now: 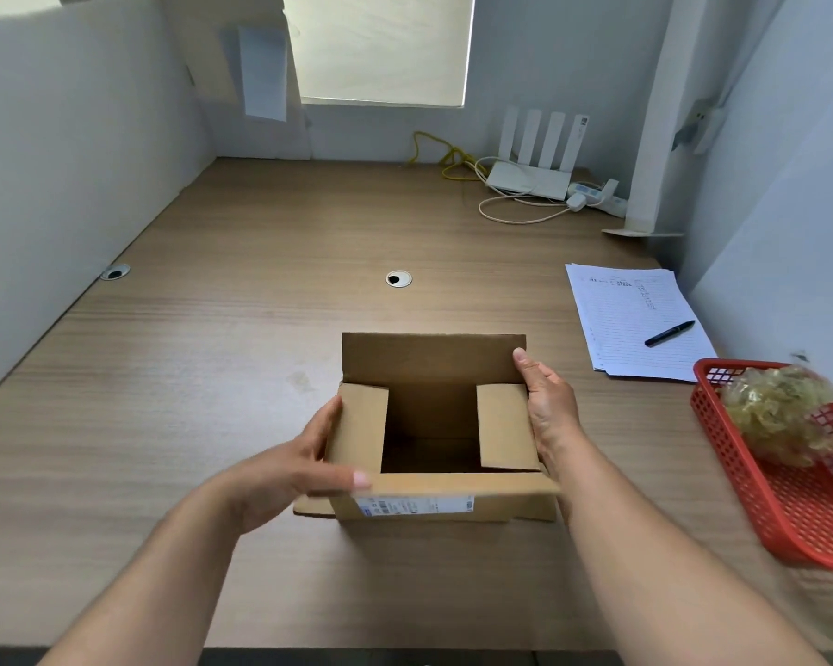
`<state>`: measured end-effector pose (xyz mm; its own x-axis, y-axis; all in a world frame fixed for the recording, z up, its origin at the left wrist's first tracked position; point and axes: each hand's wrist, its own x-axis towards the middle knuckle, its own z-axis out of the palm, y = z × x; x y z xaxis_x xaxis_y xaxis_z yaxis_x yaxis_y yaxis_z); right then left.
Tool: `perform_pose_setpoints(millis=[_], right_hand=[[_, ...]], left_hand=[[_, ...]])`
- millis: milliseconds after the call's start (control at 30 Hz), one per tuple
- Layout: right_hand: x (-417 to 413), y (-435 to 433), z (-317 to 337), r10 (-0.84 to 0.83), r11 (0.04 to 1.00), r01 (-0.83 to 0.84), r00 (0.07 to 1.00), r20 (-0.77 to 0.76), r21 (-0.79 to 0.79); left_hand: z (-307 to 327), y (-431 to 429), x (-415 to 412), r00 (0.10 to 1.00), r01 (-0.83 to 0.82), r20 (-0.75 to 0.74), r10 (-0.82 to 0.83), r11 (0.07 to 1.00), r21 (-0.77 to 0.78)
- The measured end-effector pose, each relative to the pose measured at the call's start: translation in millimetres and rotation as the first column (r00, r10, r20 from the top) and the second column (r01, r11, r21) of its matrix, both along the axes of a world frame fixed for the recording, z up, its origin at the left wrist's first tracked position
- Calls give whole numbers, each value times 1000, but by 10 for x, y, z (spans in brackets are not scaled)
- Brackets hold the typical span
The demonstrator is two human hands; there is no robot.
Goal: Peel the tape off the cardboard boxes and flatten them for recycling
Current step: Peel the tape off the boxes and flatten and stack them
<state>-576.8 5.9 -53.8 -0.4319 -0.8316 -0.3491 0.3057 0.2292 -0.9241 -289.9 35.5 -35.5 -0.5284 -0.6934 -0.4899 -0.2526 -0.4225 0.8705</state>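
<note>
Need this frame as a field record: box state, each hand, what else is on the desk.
box: cardboard box upright on desk, top flaps open, label on near side
left hand: left hand holds near-left corner, thumb on near flap
right hand: right hand holds right side, thumb against far flap
basket: red basket right of box, holds wad of tape
other: pen on papers; router at back
</note>
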Motion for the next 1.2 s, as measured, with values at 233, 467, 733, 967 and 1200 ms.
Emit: perform_pose_setpoints(millis=[233, 467, 733, 967, 1200], right_hand=[[21, 46, 38, 77, 996, -52, 871, -485, 66], [315, 409, 240, 525, 844, -93, 350, -776, 529], [236, 527, 412, 401, 913, -108, 405, -822, 393], [-39, 556, 471, 152, 982, -21, 684, -714, 189], [-65, 600, 467, 172, 983, -79, 707, -686, 164]], left_hand=[[-302, 160, -126, 944, 10, 315, 102, 942, -334], [-218, 142, -180, 927, 26, 359, 106, 939, -343], [-103, 42, -348, 891, -72, 381, 248, 904, -421], [82, -248, -511, 794, -107, 525, 307, 920, -376], [195, -200, -676, 394, 201, 881, 260, 912, -359]])
